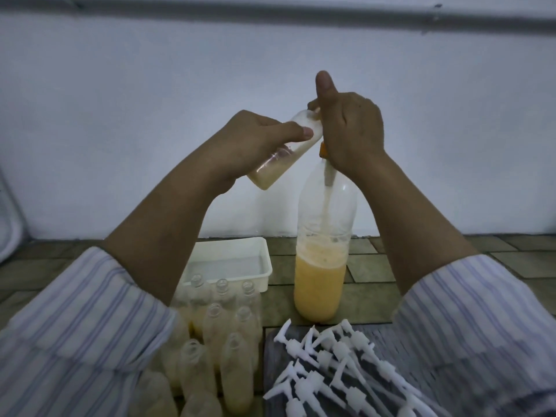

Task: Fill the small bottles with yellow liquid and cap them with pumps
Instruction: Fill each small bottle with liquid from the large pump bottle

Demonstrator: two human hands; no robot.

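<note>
Makeshift home bottling spot, bare white plastered wall (120, 115), worn olive tiled floor (421, 284), white plastic tub (264, 257)

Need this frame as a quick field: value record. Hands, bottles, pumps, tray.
left hand: left hand grips a tilted small bottle, partly filled with pale yellow liquid
right hand: right hand grips the pump top at the neck of the large bottle, thumb raised
large bottle: upright on the tiled surface, about half full of yellow liquid
small bottles on surface: uncapped cluster at lower left, several holding yellow liquid
pumps: white pumps piled at lower right, none fitted
tray: white tray behind the cluster
</note>
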